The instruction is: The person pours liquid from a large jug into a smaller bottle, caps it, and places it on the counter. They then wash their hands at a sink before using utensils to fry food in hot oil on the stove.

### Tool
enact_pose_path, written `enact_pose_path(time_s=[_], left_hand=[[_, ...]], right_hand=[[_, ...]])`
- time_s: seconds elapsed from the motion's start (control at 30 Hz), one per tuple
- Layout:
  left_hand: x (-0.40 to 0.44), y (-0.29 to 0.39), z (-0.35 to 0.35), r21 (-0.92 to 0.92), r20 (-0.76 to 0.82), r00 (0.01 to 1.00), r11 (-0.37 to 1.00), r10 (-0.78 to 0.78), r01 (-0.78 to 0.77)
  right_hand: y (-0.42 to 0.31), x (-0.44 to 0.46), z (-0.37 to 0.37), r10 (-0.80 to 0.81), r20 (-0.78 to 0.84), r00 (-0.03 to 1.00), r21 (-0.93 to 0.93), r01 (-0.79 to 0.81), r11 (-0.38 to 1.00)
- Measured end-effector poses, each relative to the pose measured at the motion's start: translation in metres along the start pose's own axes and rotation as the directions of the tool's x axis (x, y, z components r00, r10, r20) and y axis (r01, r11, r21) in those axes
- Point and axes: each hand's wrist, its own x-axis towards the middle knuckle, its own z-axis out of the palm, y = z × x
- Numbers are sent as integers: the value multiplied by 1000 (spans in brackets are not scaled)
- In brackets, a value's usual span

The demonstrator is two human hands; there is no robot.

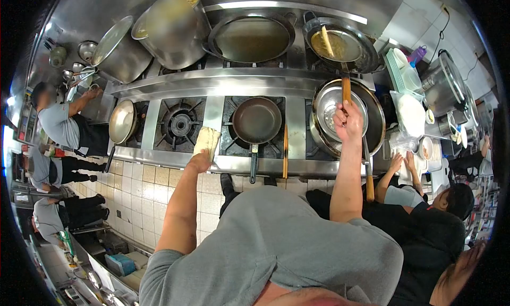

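My left hand (200,161) is closed around a folded cream cloth (206,141), held over the front edge of the stove. In my right hand (348,120) is the wooden handle (346,88) of a long utensil. Its metal end reaches into a dark wok (366,59) of yellowish oil at the back right; whether it is a ladle or a skimmer I cannot tell. A long pale-yellow piece (326,42) sticks up at that wok's left side. Below my right hand, a metal bowl or strainer (326,106) rests in a larger pan (378,128).
A frying pan (257,120) sits on the middle burner, with long chopsticks (286,152) beside it. Behind are a wide oil-filled pan (249,39) and large pots (172,32). Co-workers stand at left (58,120); another person's hands (402,165) work close by on the right.
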Motion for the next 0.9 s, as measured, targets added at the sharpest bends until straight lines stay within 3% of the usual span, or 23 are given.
enact_pose_path(time_s=[0.27,0.47,0.67,0.83,0.9], left_hand=[[-2,4,-8,-43,56,998,999,-25,27],[-8,6,-12,-48,34,999,999,-3,4],[-2,0,-4,-32,16,999,999,28,-28],[-12,11,-22,-23,101,995,1000,11,-9],[3,-3,-1,-6,55,998,1000,18,-18]], right_hand=[[2,-10,4,-125,-132,983,-334,74,940],[-6,-13,6,-237,-142,961,-482,142,865],[-12,-18,7,-233,-113,966,-457,157,875],[-8,-22,6,-247,-99,964,-418,185,889],[-3,-21,4,-260,-89,961,-407,203,890]])
